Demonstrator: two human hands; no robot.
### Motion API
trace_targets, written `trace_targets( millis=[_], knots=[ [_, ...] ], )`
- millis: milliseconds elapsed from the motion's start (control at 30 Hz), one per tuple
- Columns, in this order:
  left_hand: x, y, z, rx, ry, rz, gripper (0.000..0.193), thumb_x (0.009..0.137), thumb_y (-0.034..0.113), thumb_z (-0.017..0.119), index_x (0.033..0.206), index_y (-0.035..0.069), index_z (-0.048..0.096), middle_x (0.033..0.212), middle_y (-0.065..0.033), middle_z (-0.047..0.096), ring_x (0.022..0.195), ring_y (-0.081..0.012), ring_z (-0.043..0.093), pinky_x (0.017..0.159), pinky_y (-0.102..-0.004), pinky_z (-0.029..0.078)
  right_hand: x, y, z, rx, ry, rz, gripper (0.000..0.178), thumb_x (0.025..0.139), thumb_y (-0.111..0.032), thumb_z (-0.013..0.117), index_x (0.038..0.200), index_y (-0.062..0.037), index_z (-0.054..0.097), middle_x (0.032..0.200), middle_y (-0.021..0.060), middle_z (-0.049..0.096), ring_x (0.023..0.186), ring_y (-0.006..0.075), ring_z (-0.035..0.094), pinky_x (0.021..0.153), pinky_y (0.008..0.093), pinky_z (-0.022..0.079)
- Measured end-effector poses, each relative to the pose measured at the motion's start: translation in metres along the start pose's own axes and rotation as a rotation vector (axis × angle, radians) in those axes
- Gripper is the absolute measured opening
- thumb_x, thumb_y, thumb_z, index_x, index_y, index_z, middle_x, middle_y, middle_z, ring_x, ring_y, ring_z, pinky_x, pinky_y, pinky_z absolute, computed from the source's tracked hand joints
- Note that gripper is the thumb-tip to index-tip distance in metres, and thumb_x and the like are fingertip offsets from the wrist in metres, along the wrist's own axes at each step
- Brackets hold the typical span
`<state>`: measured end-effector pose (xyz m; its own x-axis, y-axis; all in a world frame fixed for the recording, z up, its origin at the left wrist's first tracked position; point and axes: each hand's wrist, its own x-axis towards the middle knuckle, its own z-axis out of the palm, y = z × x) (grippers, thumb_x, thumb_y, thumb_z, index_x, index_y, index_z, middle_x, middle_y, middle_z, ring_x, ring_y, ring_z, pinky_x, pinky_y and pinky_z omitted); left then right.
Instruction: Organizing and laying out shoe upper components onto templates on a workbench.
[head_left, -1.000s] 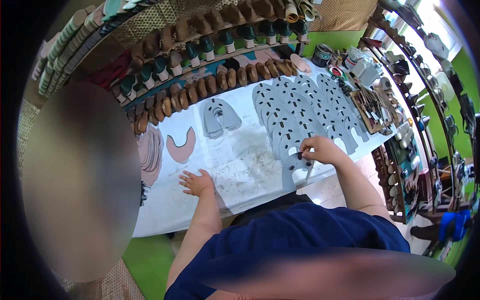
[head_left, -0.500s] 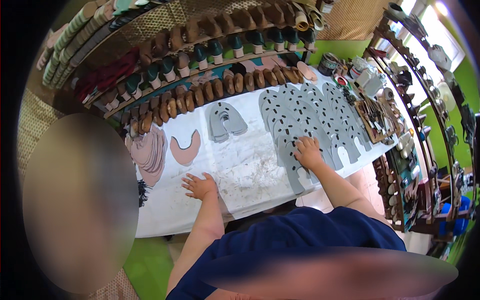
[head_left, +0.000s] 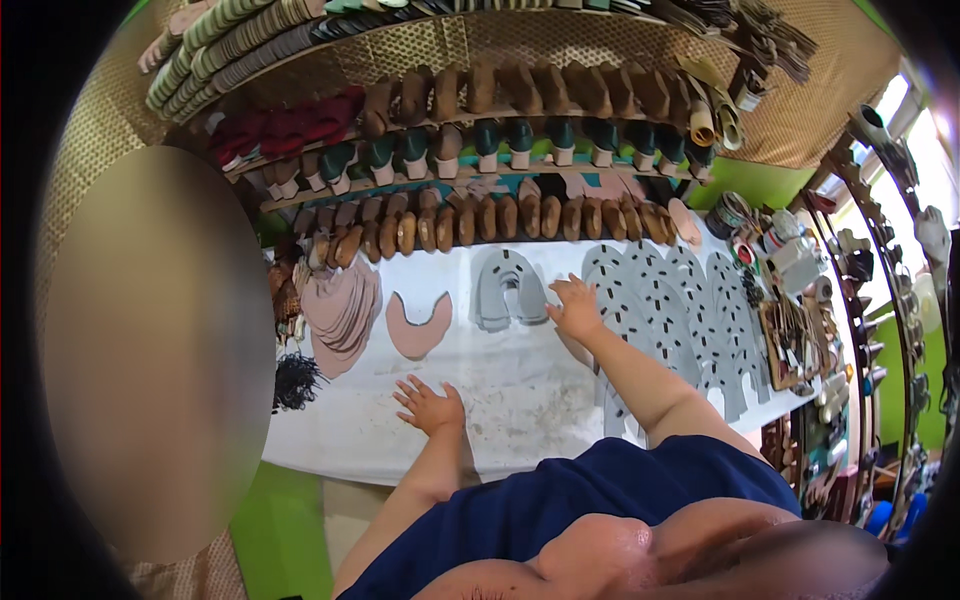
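My left hand (head_left: 432,408) and right hand (head_left: 576,312) are spread open; the grey arched stack (head_left: 491,290) looks light, bendy, best pinched by its edge.

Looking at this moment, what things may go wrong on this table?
The right forearm crosses above the overlapping grey pieces, so it might brush them and disturb their rows. The right hand is close beside the smaller grey stack; its spread fingers could knock that stack askew. The wooden tray of tools sits near the right end of the white table, so a bump there might spill something.
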<state>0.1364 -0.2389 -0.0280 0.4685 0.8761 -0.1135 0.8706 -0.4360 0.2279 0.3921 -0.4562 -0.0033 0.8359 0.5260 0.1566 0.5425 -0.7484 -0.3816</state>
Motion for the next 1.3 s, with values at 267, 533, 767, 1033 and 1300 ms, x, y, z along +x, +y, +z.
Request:
trace_targets(
  millis=[267,533,767,1033,1300],
  knots=[
    [0.004,0.007,0.002,0.019,-0.007,0.012,0.086,0.087,0.047,0.054,0.156,0.006,0.024,0.164,-0.0193,0.012,0.151,-0.0410,0.008,0.117,-0.0625,0.008,0.129,-0.016,0.037,0.025,-0.166,0.265,0.073,0.089,-0.057,0.056,0.146,-0.0119,0.047,0.144,0.0184,0.051,0.143,0.0354,0.035,0.109,0.0768,0.011],
    [0.008,-0.002,0.008,0.028,0.003,-0.006,0.088,0.086,0.048,0.054,0.156,0.006,0.022,0.164,-0.0196,0.012,0.152,-0.0409,0.007,0.117,-0.0631,0.007,0.177,-0.036,0.020,0.038,-0.569,0.308,0.066,0.077,-0.054,0.069,0.126,-0.0098,0.066,0.138,0.0123,0.058,0.138,0.0360,0.041,0.108,0.0786,0.007],
    [0.006,0.005,0.000,0.034,-0.032,-0.004,0.085,0.089,0.047,0.053,0.156,0.006,0.023,0.164,-0.0206,0.014,0.152,-0.0396,0.006,0.118,-0.0619,0.007,0.170,-0.026,0.026,0.072,-0.506,0.280,0.071,0.073,-0.056,0.070,0.124,-0.0067,0.065,0.137,0.0144,0.058,0.134,0.0376,0.045,0.107,0.0788,0.010],
    [0.005,0.002,-0.001,0.027,-0.002,-0.001,0.085,0.089,0.047,0.054,0.156,0.005,0.022,0.164,-0.0202,0.013,0.152,-0.0395,0.006,0.118,-0.0616,0.007,0.149,-0.039,0.020,0.157,-0.433,0.292,0.088,0.069,-0.062,0.070,0.133,-0.0036,0.055,0.133,0.0230,0.059,0.131,0.0406,0.049,0.111,0.0716,0.011],
    [0.006,0.000,0.003,0.009,-0.011,0.004,0.086,0.088,0.048,0.053,0.156,0.006,0.023,0.164,-0.0193,0.013,0.152,-0.0399,0.007,0.118,-0.0613,0.006,0.144,-0.037,0.019,0.094,-0.431,0.227,0.083,0.064,-0.057,0.071,0.124,0.0001,0.063,0.128,0.0222,0.062,0.128,0.0408,0.050,0.106,0.0766,0.019]
  ],
)
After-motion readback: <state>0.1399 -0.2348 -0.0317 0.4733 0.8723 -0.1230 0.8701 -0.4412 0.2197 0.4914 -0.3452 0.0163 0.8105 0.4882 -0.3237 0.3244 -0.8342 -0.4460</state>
